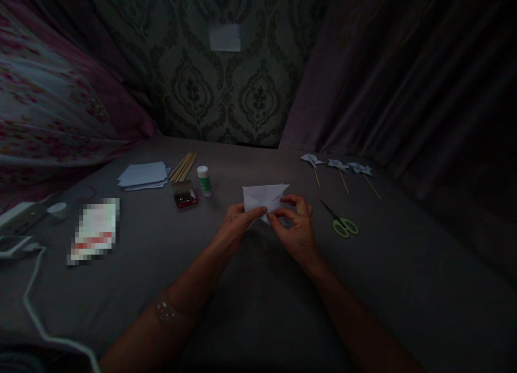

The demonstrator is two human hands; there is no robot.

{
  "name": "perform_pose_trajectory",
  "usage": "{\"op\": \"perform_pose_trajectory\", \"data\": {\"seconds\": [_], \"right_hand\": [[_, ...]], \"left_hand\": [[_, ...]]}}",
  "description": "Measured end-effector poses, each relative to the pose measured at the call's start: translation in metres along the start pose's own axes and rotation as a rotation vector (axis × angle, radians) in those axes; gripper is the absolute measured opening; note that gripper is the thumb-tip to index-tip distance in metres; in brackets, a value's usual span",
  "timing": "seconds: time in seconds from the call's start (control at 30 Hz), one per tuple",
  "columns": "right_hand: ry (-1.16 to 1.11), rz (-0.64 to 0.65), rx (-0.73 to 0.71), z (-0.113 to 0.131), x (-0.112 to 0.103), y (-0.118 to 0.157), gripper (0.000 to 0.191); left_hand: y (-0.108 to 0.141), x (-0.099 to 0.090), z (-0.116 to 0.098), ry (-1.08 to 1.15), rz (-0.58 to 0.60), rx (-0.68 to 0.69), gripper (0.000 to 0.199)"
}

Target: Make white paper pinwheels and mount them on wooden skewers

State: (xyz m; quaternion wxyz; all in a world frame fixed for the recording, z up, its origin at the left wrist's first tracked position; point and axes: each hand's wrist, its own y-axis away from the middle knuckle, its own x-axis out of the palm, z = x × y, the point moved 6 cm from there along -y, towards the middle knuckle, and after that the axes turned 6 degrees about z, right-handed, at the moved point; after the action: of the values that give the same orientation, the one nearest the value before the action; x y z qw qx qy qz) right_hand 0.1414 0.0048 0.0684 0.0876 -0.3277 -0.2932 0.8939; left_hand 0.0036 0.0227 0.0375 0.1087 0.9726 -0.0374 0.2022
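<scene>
A white sheet of paper (258, 196), partly folded or cut at its lower and right edges, is held up over the grey cloth. My left hand (239, 220) grips it from the left, thumb pressed flat across its front near the middle. From the right, my right hand (297, 222) pinches the paper's lower middle between thumb and fingers. The fingers behind the sheet are hidden. To the right of my right hand lie green-handled scissors (341, 226), blades pointing away.
Three paper pinwheels on sticks (338, 165) lie at the back right. At the back left are a paper stack (143, 176), wooden sticks (184, 167), a green-and-white bottle (204, 182) and a small box of metal pins (184, 197). A white cable (34, 319) runs along the left.
</scene>
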Motion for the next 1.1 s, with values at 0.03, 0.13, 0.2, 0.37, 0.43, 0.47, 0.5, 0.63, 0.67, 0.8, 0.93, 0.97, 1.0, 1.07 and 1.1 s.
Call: {"op": "perform_pose_trajectory", "data": {"seconds": [0.03,0.13,0.2,0.37,0.43,0.47,0.5,0.63,0.67,0.8,0.93,0.97,1.0,1.07,1.1], "right_hand": [[-0.022,0.003,-0.012,0.001,-0.001,-0.001,0.014],[-0.084,-0.022,-0.048,0.0,-0.011,-0.005,0.016],[-0.094,-0.069,-0.064,-0.003,-0.022,-0.009,0.015],[0.007,-0.122,-0.185,-0.006,-0.039,-0.018,0.011],[0.043,-0.106,-0.275,-0.001,-0.041,-0.02,0.016],[0.06,-0.084,-0.32,0.003,-0.04,-0.02,0.017],[0.081,-0.056,-0.363,0.007,-0.04,-0.021,0.019],[0.178,0.095,-0.495,0.021,-0.037,-0.02,0.02],[0.191,0.132,-0.522,0.022,-0.036,-0.02,0.021],[0.21,0.269,-0.612,0.025,-0.036,-0.019,0.019],[0.195,0.335,-0.639,0.027,-0.035,-0.021,0.013],[0.18,0.343,-0.633,0.027,-0.035,-0.022,0.012],[0.162,0.348,-0.62,0.026,-0.034,-0.023,0.01],[0.124,0.352,-0.581,0.024,-0.032,-0.025,0.007],[0.103,0.353,-0.561,0.024,-0.031,-0.026,0.006]], "left_hand": [[0.0,-0.001,-0.001,-0.009,-0.006,0.005,0.021],[-0.002,-0.005,-0.003,-0.004,-0.014,-0.011,0.018],[-0.003,-0.011,-0.005,0.014,-0.055,-0.047,0.017],[-0.004,-0.026,-0.017,0.037,-0.171,-0.068,0.024],[-0.004,-0.029,-0.02,0.047,-0.187,-0.069,0.026],[-0.003,-0.03,-0.021,0.053,-0.191,-0.074,0.026],[-0.003,-0.031,-0.021,0.057,-0.19,-0.079,0.025],[-0.002,-0.029,-0.022,0.044,-0.149,-0.086,0.022],[-0.002,-0.028,-0.022,0.034,-0.142,-0.091,0.022],[0.001,-0.025,-0.02,-0.022,-0.115,-0.12,0.022],[0.001,-0.025,-0.02,-0.051,-0.126,-0.113,0.022],[0.001,-0.026,-0.02,-0.056,-0.138,-0.112,0.022],[0.001,-0.027,-0.02,-0.062,-0.146,-0.11,0.021],[0.0,-0.027,-0.021,-0.081,-0.142,-0.098,0.019],[0.0,-0.027,-0.021,-0.094,-0.128,-0.09,0.018]]}}
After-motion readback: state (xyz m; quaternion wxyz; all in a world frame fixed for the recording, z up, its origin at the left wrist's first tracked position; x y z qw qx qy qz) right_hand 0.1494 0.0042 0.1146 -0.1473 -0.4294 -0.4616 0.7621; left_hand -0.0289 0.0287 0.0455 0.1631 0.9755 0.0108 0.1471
